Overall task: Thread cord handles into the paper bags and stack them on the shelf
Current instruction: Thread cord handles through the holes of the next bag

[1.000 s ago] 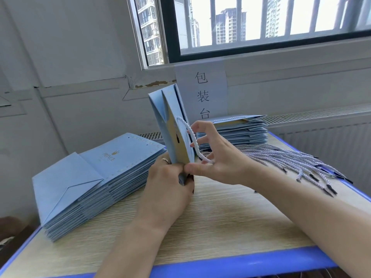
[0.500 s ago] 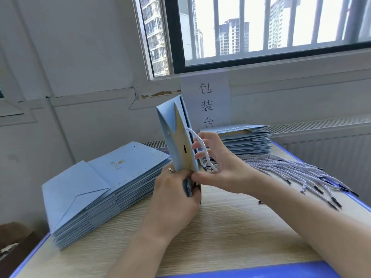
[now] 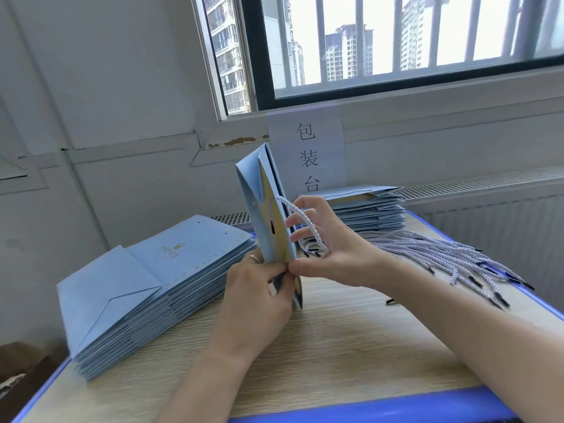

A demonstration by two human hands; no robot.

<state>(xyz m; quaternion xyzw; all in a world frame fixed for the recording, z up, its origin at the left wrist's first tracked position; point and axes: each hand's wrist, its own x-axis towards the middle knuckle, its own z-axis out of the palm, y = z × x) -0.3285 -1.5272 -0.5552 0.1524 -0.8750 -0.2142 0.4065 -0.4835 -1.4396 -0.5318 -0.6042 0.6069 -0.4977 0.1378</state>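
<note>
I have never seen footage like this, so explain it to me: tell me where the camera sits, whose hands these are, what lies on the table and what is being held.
There is no machine here. A person works with bare hands, and the one camera is worn on the head, looking forward and down. The left hand grips the lower part of a light blue paper bag, held upright. The right hand has a white twisted cord looped across its fingers, with its thumb at the bag's edge. On the wood-grain table, a stack of flat blue bags lies to the left. A second bag stack sits behind, and a pile of loose cords lies to the right.
</note>
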